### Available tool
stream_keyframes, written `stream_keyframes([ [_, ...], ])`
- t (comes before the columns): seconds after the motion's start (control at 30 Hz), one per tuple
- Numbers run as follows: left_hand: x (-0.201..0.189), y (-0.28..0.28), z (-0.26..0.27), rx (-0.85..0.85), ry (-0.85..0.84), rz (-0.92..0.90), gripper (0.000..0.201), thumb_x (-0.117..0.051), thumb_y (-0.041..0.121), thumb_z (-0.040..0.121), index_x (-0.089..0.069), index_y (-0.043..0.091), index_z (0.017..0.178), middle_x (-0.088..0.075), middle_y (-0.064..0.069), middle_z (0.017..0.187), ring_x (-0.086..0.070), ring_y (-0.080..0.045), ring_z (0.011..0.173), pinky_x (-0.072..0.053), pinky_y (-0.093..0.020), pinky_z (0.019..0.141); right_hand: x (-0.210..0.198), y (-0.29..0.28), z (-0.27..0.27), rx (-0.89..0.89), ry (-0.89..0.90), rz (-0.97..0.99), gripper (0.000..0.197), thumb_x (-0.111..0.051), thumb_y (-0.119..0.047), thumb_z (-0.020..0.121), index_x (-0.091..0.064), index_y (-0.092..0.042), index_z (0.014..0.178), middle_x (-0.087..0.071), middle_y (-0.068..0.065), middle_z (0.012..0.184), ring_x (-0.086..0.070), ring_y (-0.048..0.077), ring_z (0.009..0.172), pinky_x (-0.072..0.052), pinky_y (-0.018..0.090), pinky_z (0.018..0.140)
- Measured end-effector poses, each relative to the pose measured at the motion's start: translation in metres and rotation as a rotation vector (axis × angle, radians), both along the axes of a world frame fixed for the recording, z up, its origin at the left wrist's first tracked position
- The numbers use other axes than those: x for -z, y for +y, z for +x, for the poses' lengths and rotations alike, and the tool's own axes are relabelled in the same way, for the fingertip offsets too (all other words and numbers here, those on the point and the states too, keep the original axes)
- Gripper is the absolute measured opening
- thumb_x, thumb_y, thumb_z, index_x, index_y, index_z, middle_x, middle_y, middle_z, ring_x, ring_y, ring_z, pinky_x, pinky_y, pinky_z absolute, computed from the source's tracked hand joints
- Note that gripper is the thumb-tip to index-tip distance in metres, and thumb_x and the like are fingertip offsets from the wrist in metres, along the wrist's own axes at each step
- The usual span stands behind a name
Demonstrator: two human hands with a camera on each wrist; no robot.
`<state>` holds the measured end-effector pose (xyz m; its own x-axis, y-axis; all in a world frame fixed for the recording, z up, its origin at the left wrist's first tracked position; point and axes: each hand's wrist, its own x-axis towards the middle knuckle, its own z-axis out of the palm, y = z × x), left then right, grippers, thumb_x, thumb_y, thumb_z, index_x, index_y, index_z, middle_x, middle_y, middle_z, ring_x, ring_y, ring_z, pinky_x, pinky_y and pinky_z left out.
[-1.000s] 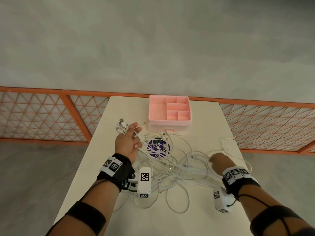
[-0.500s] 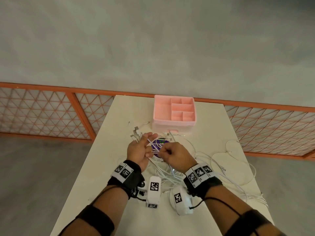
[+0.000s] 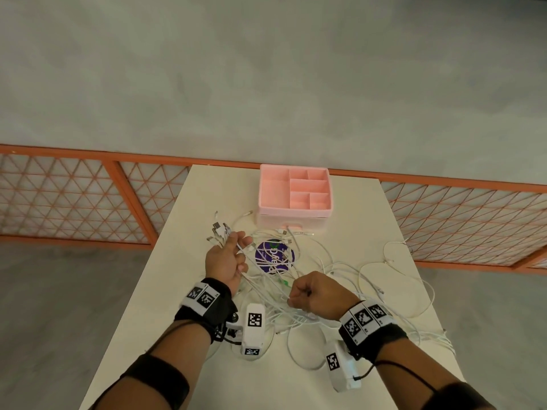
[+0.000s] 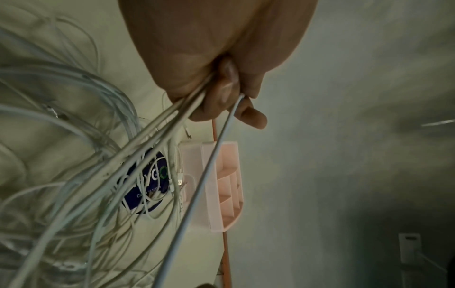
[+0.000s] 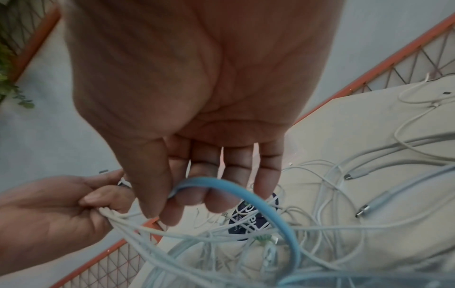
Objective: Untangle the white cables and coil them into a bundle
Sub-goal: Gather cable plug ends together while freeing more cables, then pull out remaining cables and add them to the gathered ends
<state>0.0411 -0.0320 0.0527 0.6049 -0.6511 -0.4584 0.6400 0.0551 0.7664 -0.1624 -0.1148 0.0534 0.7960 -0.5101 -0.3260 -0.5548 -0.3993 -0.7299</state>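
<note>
A tangle of white cables sprawls over the white table. My left hand is raised over the table's left part and grips a bunch of cable ends, whose plugs fan out past the fingers. In the left wrist view the strands run out of that fist toward the pile. My right hand hovers nearer me, pinching one cable between thumb and fingers; the strand looks bluish and arcs down into the heap. That strand stretches between both hands.
A pink compartment organiser stands at the table's far middle. A round purple sticker lies under the cables in front of it. Loose cable loops reach the right table edge. Orange lattice railing runs behind the table.
My right hand came to the left hand from the right of the table, took a strand there, then drew it back toward me. The left hand keeps its bunch.
</note>
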Motion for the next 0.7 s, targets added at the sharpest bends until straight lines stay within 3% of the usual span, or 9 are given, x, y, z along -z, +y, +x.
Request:
stream_keyframes([
  [0.1, -0.003, -0.002, -0.006, 0.017, -0.033, -0.006, 0.029, -0.048, 0.030, 0.105, -0.062, 0.011, 0.089, -0.066, -0.003, 0.077, -0.033, -0.007, 0.045, -0.028, -0.018, 0.038, 0.004, -0.006, -0.005, 0.022, 0.034, -0.015, 0.026, -0.073, -0.022, 0.084, -0.064, -0.030, 0.061, -0.071, -0.010, 0.071, -0.067, 0.003, 0.072, -0.054, 0.023, 0.073],
  [0.23, -0.008, -0.005, -0.014, 0.017, -0.055, -0.013, 0.029, -0.049, 0.028, 0.104, -0.059, 0.011, 0.083, -0.065, -0.006, 0.076, -0.048, -0.013, 0.059, -0.036, -0.022, 0.044, 0.007, -0.010, -0.007, 0.069, 0.071, -0.045, 0.025, -0.073, -0.023, 0.085, -0.064, -0.028, 0.062, -0.068, -0.014, 0.066, -0.063, -0.004, 0.064, -0.050, 0.018, 0.069],
  [0.37, -0.014, -0.005, -0.020, 0.051, -0.012, -0.105, 0.032, -0.048, 0.031, 0.104, -0.057, 0.012, 0.081, -0.068, -0.009, 0.071, -0.064, -0.023, 0.068, -0.051, -0.033, 0.061, 0.005, -0.007, -0.004, 0.081, 0.084, -0.034, 0.022, -0.069, -0.023, 0.088, -0.065, -0.025, 0.067, -0.064, -0.014, 0.061, -0.058, -0.007, 0.057, -0.048, 0.016, 0.065],
  [0.43, -0.018, -0.005, -0.021, 0.071, 0.018, -0.172, 0.031, -0.047, 0.032, 0.104, -0.057, 0.009, 0.085, -0.061, -0.009, 0.066, -0.058, -0.023, 0.055, -0.054, -0.036, 0.062, 0.005, -0.006, -0.004, 0.090, 0.080, -0.018, 0.018, -0.063, -0.022, 0.092, -0.069, -0.021, 0.075, -0.062, -0.013, 0.059, -0.056, -0.007, 0.052, -0.048, 0.017, 0.063],
  [0.5, -0.020, -0.006, -0.023, 0.092, -0.051, -0.167, 0.032, -0.046, 0.035, 0.104, -0.058, 0.008, 0.090, -0.048, -0.003, 0.058, -0.043, -0.016, 0.045, -0.050, -0.033, 0.054, 0.007, -0.008, -0.006, 0.102, 0.075, -0.008, 0.022, -0.060, -0.028, 0.094, -0.071, -0.022, 0.076, -0.064, -0.009, 0.060, -0.058, 0.000, 0.055, -0.050, 0.022, 0.065],
  [0.6, -0.020, -0.005, -0.025, 0.147, -0.144, -0.138, 0.032, -0.047, 0.037, 0.103, -0.061, 0.010, 0.094, -0.032, 0.004, 0.056, -0.028, -0.009, 0.045, -0.034, -0.023, 0.043, 0.003, -0.011, -0.010, 0.111, 0.108, -0.006, 0.035, -0.064, -0.048, 0.089, -0.065, -0.021, 0.066, -0.067, -0.001, 0.067, -0.059, 0.008, 0.060, -0.048, 0.025, 0.064],
  [0.7, -0.021, -0.005, -0.030, 0.258, -0.177, -0.130, 0.031, -0.046, 0.036, 0.104, -0.060, 0.009, 0.096, -0.030, 0.005, 0.055, -0.025, -0.008, 0.045, -0.026, -0.021, 0.042, -0.013, -0.018, -0.003, 0.200, -0.025, -0.110, 0.036, -0.062, -0.053, 0.088, -0.067, -0.018, 0.079, -0.067, 0.002, 0.071, -0.061, 0.012, 0.063, -0.054, 0.034, 0.070],
])
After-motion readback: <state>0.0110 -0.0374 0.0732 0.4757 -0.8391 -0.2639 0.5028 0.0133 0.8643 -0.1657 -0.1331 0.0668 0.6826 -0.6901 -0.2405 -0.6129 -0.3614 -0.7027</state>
